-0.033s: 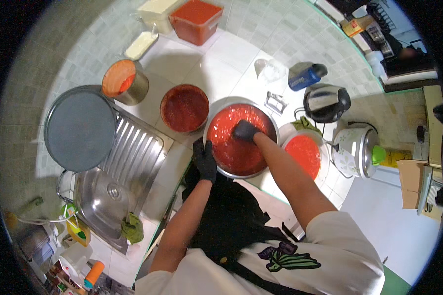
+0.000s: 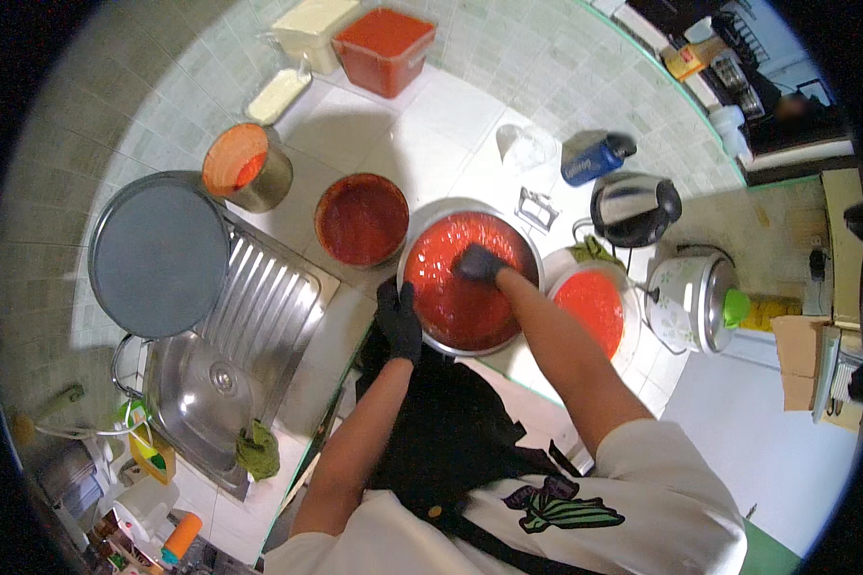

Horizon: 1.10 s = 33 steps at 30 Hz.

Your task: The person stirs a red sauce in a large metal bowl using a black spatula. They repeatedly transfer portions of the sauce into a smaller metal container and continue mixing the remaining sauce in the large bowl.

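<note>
A wide metal bowl (image 2: 539, 268) of glossy red sauce (image 2: 455, 311) stands on the white tiled counter in front of me. My left hand (image 2: 400, 326), in a black glove, grips the bowl's left rim. Into the sauce reaches my right hand (image 2: 479, 264), also black-gloved; its fingers are sunk in and hidden, so whether they hold anything does not show. Just left of the bowl sits a round pot (image 2: 361, 219) with darker red sauce. A tub (image 2: 590, 305) of brighter red pulp is close by on the right, partly behind my right forearm.
On the left are a steel sink (image 2: 197, 388), a round grey tray (image 2: 159, 257) and a tilted metal pot (image 2: 264, 182). A clear container (image 2: 385, 59) of red sauce stands at the back. To the right are a blue bottle (image 2: 596, 160), an electric kettle (image 2: 633, 209) and a white cooker (image 2: 683, 302).
The whole view has shifted very slightly. Both hands keep nearly the same places, the left at the bowl's rim and the right in the sauce.
</note>
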Each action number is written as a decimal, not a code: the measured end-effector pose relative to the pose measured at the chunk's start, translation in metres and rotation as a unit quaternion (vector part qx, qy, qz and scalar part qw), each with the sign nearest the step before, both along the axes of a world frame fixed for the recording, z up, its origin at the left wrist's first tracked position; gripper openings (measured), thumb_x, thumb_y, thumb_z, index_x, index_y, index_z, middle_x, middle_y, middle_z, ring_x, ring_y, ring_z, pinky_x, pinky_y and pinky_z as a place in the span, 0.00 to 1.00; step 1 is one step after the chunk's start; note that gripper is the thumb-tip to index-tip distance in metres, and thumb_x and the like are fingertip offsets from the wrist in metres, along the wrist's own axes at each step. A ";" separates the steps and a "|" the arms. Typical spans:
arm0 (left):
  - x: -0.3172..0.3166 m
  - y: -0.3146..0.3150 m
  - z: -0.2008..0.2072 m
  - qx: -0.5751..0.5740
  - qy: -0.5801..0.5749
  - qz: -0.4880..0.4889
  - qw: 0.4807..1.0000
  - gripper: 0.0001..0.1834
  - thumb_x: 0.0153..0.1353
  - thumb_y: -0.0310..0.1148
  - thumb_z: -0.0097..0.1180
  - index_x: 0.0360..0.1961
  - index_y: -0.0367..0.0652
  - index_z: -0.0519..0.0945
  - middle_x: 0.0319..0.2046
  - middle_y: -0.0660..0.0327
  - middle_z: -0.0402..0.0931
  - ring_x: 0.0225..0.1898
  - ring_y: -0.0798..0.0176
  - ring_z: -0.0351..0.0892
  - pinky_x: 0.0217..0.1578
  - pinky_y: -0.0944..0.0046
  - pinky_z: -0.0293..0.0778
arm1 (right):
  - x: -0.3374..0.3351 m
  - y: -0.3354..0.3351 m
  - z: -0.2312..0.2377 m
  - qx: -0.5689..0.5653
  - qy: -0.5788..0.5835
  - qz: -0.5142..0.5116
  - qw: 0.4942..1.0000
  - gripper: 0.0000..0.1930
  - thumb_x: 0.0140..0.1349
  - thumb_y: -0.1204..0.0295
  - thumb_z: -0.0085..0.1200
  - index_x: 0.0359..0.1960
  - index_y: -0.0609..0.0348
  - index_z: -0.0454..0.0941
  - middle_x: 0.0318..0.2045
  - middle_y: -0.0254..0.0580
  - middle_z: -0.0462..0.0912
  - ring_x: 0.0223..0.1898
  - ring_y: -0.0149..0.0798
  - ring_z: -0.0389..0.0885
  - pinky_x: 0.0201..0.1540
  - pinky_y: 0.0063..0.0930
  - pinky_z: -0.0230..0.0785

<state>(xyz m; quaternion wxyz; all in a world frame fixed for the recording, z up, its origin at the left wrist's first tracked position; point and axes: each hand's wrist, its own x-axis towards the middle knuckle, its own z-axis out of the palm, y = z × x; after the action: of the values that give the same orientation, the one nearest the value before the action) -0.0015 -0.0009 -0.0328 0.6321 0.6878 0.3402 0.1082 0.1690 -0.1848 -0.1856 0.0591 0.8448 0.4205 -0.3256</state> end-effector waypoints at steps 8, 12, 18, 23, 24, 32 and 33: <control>-0.003 -0.004 -0.013 -0.048 -0.028 0.038 0.998 0.14 0.71 0.32 0.56 0.50 0.32 0.75 0.46 0.54 0.75 0.49 0.58 0.72 0.55 0.60 0.68 | -0.043 0.021 0.009 0.208 -0.019 0.059 0.976 0.10 0.61 0.65 0.52 0.32 0.49 0.86 0.32 0.46 0.86 0.37 0.50 0.85 0.46 0.43 0.77; -0.004 -0.007 -0.018 -0.019 -0.026 0.047 0.998 0.13 0.71 0.33 0.56 0.48 0.33 0.75 0.43 0.55 0.74 0.48 0.59 0.72 0.53 0.58 0.69 | -0.046 0.023 0.023 0.161 -0.093 0.094 0.978 0.08 0.58 0.67 0.53 0.29 0.49 0.86 0.31 0.46 0.86 0.36 0.50 0.85 0.44 0.44 0.77; -0.007 -0.001 -0.016 0.004 -0.040 -0.006 0.999 0.12 0.71 0.34 0.56 0.46 0.33 0.76 0.42 0.56 0.76 0.46 0.58 0.73 0.51 0.57 0.70 | -0.079 0.003 0.001 0.275 -0.005 -0.011 0.961 0.10 0.58 0.64 0.54 0.29 0.52 0.86 0.31 0.48 0.86 0.36 0.52 0.85 0.45 0.46 0.76; -0.007 -0.003 -0.015 -0.005 -0.104 0.003 0.995 0.13 0.71 0.34 0.55 0.47 0.33 0.76 0.40 0.56 0.75 0.44 0.59 0.73 0.50 0.59 0.69 | -0.109 0.009 0.005 0.141 0.062 -0.078 0.985 0.14 0.62 0.59 0.53 0.34 0.52 0.87 0.36 0.54 0.87 0.39 0.54 0.85 0.50 0.48 0.75; -0.007 -0.003 -0.016 -0.034 -0.099 0.008 0.995 0.13 0.71 0.34 0.55 0.48 0.33 0.76 0.40 0.56 0.75 0.45 0.59 0.73 0.51 0.59 0.69 | -0.112 0.012 0.011 0.099 0.036 -0.048 0.993 0.15 0.63 0.58 0.52 0.35 0.51 0.88 0.37 0.55 0.87 0.40 0.54 0.85 0.51 0.49 0.74; 0.000 0.004 -0.032 -0.096 -0.063 0.011 0.993 0.14 0.72 0.34 0.54 0.48 0.32 0.76 0.44 0.53 0.76 0.49 0.56 0.73 0.54 0.56 0.68 | -0.092 0.002 0.017 0.215 0.015 -0.128 0.968 0.16 0.61 0.56 0.53 0.31 0.56 0.86 0.33 0.56 0.86 0.36 0.54 0.85 0.46 0.50 0.75; 0.000 0.004 -0.031 -0.112 -0.064 0.000 0.992 0.13 0.72 0.33 0.54 0.48 0.32 0.76 0.44 0.53 0.76 0.49 0.56 0.73 0.54 0.56 0.68 | -0.082 -0.002 0.014 0.263 -0.015 -0.118 0.957 0.16 0.61 0.57 0.53 0.30 0.56 0.86 0.32 0.56 0.86 0.35 0.54 0.85 0.45 0.50 0.76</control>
<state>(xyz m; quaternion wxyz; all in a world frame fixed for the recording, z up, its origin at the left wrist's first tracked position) -0.0012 0.0033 -0.0635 0.7256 0.6041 0.3095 0.1133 0.0874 -0.1871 -0.1716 -0.1979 0.8788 0.3875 -0.1959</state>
